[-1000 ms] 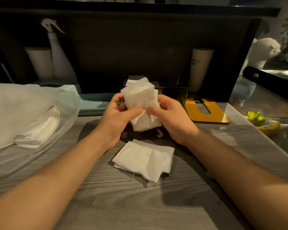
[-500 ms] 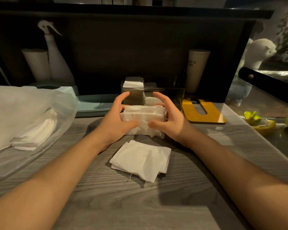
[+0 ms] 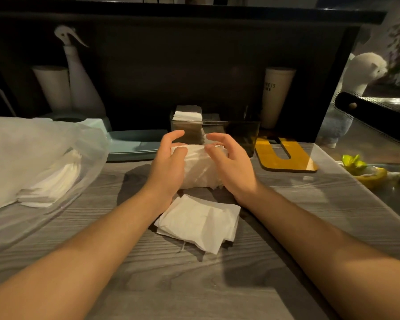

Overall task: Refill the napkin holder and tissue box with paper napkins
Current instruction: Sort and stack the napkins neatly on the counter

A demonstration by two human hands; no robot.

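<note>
My left hand and right hand flank the napkin stack, palms against its sides, fingers loosely curved over the top; whether they squeeze or only steady it, I cannot tell. The stack stands on the worktop near its back edge, just in front of the clear napkin holder, which already has napkins at its left end. I'd square the edges evenly, then lift it level so nothing fans out. The stack looks soft, white, slightly ragged at its base; loose napkins lie nearer me.
</note>
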